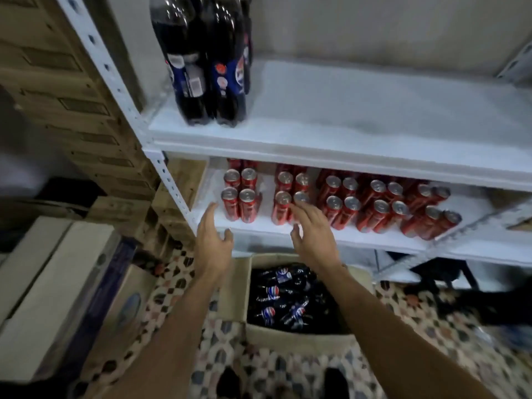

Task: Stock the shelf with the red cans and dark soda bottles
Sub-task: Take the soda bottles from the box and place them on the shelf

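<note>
Nearest the camera, a cardboard box (288, 335) stands open on the patterned floor (403, 326), directly below the shelving. It holds a jumble of small dark soda bottles (283, 295), lying on their sides; these are not yet stocked.

Above the box, both forearms reach toward the lower shelf (259, 226). The left hand (214, 240) has spread, relaxed fingers and holds nothing; it hovers at the shelf's front edge, just beside the leftmost group of cans. The right hand (312, 226) is likewise loose-fingered and empty, its fingertips at or touching the second group; contact cannot be confirmed.

On the lower shelf, red cans (339, 203) stand upright in several packs running left to right, with gaps between packs. The rightmost packs sit askew. The can portion appears largely complete, with some straightening possibly outstanding.

Further up, the upper shelf (345, 125) carries one cluster of large dark bottles (201, 59) at its left end; the remainder is bare.

Judgement: cans mostly placed; bottle stocking barely begun, with the boxed bottles and most of the upper shelf remaining.
</note>
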